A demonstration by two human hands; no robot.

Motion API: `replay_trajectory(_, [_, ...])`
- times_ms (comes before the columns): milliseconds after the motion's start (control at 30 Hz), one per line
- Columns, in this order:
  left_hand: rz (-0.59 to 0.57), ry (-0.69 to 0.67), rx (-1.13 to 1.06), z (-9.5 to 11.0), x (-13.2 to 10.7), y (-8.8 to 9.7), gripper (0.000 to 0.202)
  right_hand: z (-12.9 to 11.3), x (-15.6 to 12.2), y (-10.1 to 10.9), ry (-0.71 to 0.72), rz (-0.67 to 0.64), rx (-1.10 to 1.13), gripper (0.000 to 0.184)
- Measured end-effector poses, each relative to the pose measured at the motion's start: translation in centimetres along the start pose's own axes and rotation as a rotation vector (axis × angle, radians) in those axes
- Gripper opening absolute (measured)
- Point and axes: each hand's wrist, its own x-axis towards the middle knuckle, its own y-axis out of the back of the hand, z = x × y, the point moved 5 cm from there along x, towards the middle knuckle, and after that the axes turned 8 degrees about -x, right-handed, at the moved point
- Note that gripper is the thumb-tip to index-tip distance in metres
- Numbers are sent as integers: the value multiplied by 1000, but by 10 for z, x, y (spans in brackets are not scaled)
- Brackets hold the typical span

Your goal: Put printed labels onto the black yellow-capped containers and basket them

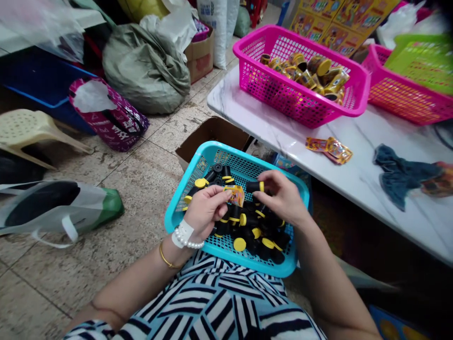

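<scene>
A blue plastic basket rests on my lap, full of small black canisters with yellow lids. My left hand pinches a small orange-and-yellow printed wrapper above the basket. Between the thumb and fingers of my right hand is a black canister with a yellow lid, lying on its side, its black end toward the wrapper. The wrapper and the canister are a short gap apart. Among the canisters below, several yellow lids face up.
A marble-patterned table bears a pink basket of wrapped canisters, loose printed wrappers and a dark blue cloth. An open cardboard box stands behind my basket. Bags and a cream stool occupy the floor at left.
</scene>
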Motion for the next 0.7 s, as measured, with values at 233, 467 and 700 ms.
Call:
replay_trajectory(233, [-105, 140, -147, -12, 6, -16, 31, -15, -48, 7, -161, 232, 498, 34])
replay_trajectory(467, [-208, 209, -212, -15, 2, -24, 28, -29, -52, 11, -129, 220, 251, 27])
replay_trajectory(700, [-198, 140, -143, -13, 4, -23, 29, -44, -55, 9, 43, 231, -63, 28])
